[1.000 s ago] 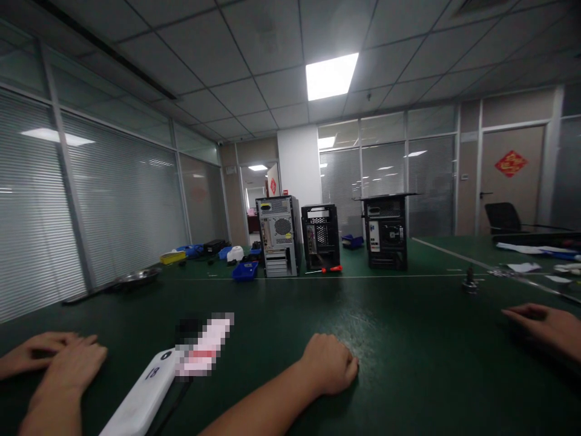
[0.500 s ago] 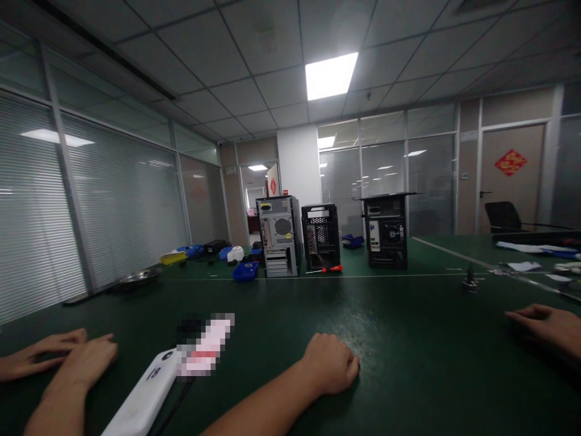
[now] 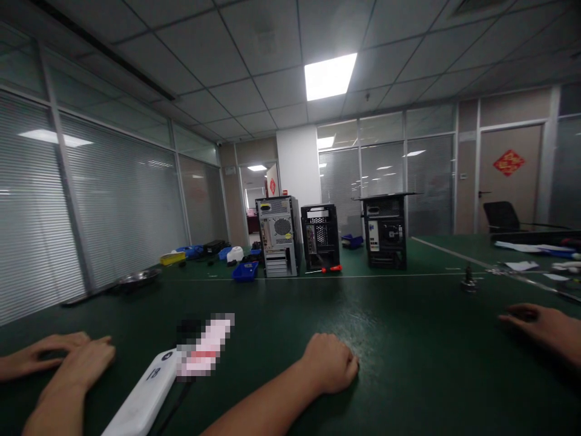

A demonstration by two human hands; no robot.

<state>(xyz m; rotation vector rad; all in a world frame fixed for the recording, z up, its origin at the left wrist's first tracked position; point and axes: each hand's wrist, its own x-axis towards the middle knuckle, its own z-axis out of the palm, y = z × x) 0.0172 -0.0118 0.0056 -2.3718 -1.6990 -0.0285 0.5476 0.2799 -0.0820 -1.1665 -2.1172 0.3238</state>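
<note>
Left hand (image 3: 329, 363): lower centre of frame; clenched into a fist, back of hand up, forearm running in from the bottom edge. Inside of the fist is out of sight. Appears to rest on the green table (image 3: 399, 399).
Right hand (image 3: 547, 333): right edge of frame, read as the wearer's own; fingers curled and pointing left. Cannot tell whether it grips anything; wrist and forearm cut off.
White slab (image 3: 143, 390): lower left of centre, flat on the table beside the left forearm, apart from it. Long axis diagonal, lower left to upper right; end with the dark round spot points up-right. Dark mark looks like "18". Near end cut off by bottom edge.
Pixelated patch (image 3: 206, 351): overlaps the slab's upper end; pink, red and black blocks, contents unreadable.
Metal piece (image 3: 469, 281): right of frame, nearest item to the right hand, apart from it; upright, narrow part up, wider base down. Detail too small.
Computer cases (image 3: 276, 236): three upright in a row, mid-frame, one grey, two black.
Screwdriver (image 3: 336, 268): in front of the middle case; shaft points left, red handle right.
Co-worker's hands (image 3: 84, 366): lower left, together, one overlapping the other; contact point hidden.
</note>
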